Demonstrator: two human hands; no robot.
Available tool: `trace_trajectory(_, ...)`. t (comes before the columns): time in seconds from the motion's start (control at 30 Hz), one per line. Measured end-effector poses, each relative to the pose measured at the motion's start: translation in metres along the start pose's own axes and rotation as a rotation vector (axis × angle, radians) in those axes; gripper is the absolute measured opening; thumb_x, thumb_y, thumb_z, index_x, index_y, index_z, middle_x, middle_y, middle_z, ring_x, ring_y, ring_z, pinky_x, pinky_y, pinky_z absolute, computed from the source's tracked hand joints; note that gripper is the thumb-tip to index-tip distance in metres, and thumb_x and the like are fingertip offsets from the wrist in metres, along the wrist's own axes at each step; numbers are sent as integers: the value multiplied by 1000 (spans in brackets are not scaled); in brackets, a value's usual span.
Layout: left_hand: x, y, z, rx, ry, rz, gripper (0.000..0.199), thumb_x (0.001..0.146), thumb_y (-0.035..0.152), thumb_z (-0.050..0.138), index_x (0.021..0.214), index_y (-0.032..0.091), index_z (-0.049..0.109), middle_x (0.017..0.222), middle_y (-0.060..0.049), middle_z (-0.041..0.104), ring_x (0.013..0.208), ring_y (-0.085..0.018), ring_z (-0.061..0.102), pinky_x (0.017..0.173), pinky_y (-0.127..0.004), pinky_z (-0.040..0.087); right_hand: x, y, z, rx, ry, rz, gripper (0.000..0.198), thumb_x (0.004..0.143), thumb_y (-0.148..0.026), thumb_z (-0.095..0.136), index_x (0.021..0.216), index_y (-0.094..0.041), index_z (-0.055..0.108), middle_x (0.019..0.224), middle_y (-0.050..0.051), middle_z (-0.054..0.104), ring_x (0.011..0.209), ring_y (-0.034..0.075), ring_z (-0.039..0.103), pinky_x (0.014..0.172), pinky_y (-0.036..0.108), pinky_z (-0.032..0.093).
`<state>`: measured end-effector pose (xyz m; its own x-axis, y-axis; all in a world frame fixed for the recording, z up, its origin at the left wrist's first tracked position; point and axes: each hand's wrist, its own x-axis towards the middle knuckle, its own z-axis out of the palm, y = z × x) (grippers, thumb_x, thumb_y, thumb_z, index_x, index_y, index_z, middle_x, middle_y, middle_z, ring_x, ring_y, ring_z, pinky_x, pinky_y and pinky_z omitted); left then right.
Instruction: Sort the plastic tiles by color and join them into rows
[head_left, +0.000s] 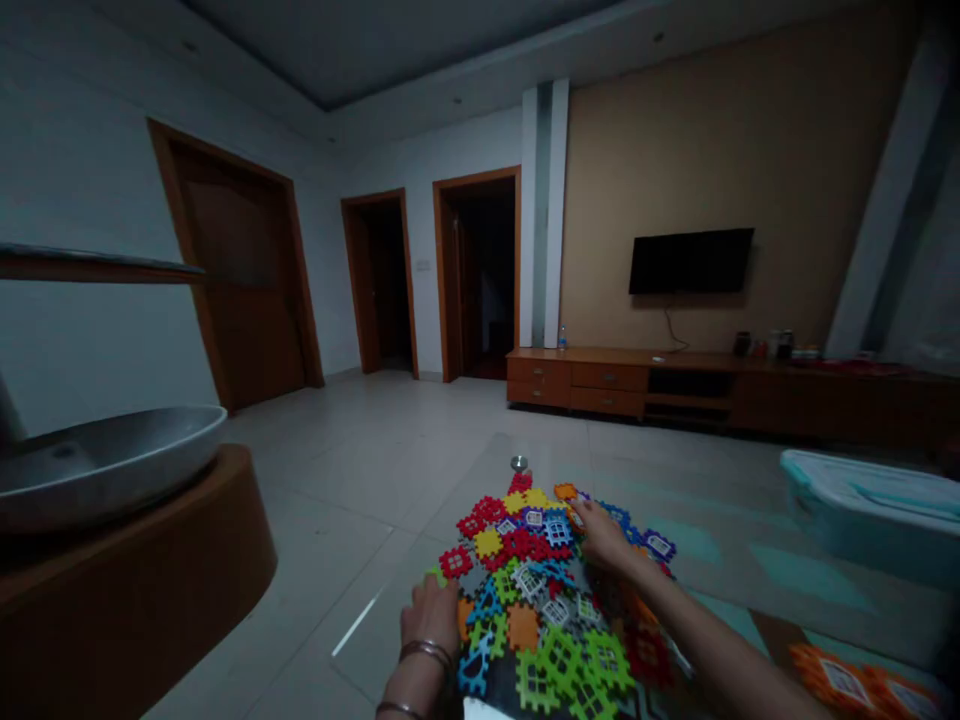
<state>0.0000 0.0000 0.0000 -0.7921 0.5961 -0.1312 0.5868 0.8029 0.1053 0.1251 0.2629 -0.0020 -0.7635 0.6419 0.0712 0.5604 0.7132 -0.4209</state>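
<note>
A person reaches with both bare hands into a heap of toothed plastic pieces spread over a glass tabletop in a dimly lit room. The right hand is at the far right part of the heap, its fingers bent down at an orange piece; whether they pinch it or merely touch it cannot be told. The left hand, two bracelets at its wrist, is curled at the heap's left edge, fingertips beside a green piece (the back of the hand hides any grip). Between the hands lie a yellow square, red pieces and several white window frames, with bright green pieces nearest the wearer. More orange pieces lie apart at the lower right. A lidded teal box stands beyond them, and a metal basin sits on a counter at left. Across the tiled floor, a dark television hangs above a long wooden cabinet.
</note>
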Motion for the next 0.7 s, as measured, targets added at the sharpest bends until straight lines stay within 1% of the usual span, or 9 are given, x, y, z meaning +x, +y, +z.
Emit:
trace_trajectory(0.1, -1, 5, -4, 18, 93, 19, 49, 81, 2, 43, 122, 23, 61, 127, -12, 58, 121, -29, 53, 93, -43, 46, 21, -8, 19, -51, 15, 78, 56, 70, -1, 54, 123, -14, 64, 129, 19, 64, 117, 30, 60, 95, 36, 45)
trace_trajectory(0.17, -3, 12, -6, 1, 124, 35, 48, 82, 7, 48, 125, 24, 59, 131, -12, 56, 121, -27, 52, 94, -42, 45, 27, -10, 24, -59, 13, 111, 43, 75, -4, 54, 114, -15, 69, 119, 18, 68, 111, 31, 63, 91, 36, 45)
trace_trajectory(0.23, -5, 20, -8, -20, 111, 47, 47, 83, 13, 54, 127, 25, 57, 135, -12, 53, 122, -28, 50, 96, -42, 43, 29, -11, 26, -48, 13, 140, 32, 80, -6, 52, 103, -15, 72, 111, 18, 72, 108, 30, 65, 89, 35, 44)
trace_trajectory(0.33, -9, 32, -11, -26, 78, 60, 45, 83, 19, 59, 127, 24, 57, 135, -12, 53, 124, -29, 49, 97, -43, 42, 29, -11, 23, 7, 28, 166, 24, 85, -9, 51, 92, -16, 73, 104, 17, 73, 105, 29, 65, 87, 33, 44)
trace_trajectory(0.4, -12, 37, -11, -28, 78, 69, 41, 84, 21, 59, 125, 24, 59, 132, -12, 55, 124, -29, 49, 97, -44, 42, 26, -10, 17, 74, 48, 162, 18, 87, -13, 55, 91, -16, 72, 102, 15, 73, 103, 27, 65, 86, 33, 45)
trace_trajectory(0.47, -15, 42, -10, -36, 86, 85, 41, 84, 20, 59, 125, 24, 58, 133, -13, 55, 125, -30, 48, 97, -45, 42, 21, -7, 6, 166, 72, 144, 14, 91, -22, 58, 94, -15, 70, 101, 11, 72, 96, 24, 65, 85, 35, 48)
trace_trajectory(0.57, -20, 54, -8, -38, 83, 119, 45, 84, 20, 58, 129, 23, 56, 136, -14, 53, 128, -30, 47, 98, -45, 42, 5, 3, -15, 336, 132, 106, 26, 94, -38, 60, 108, -16, 65, 108, 6, 67, 91, 20, 65, 82, 38, 54)
trace_trajectory(0.63, -23, 67, -7, -33, 76, 164, 44, 85, 20, 56, 129, 23, 56, 137, -14, 53, 128, -30, 47, 98, -45, 41, -13, 18, -30, 453, 193, 86, 32, 94, -43, 60, 112, -17, 63, 109, 5, 66, 89, 18, 64, 78, 38, 56)
trace_trajectory(0.7, -28, 83, -5, -25, 80, 227, 41, 86, 19, 53, 127, 22, 58, 135, -13, 54, 127, -30, 48, 98, -45, 41, -37, 41, -46, 567, 264, 70, 30, 91, -42, 62, 107, -16, 64, 100, 4, 68, 83, 18, 65, 73, 34, 55)
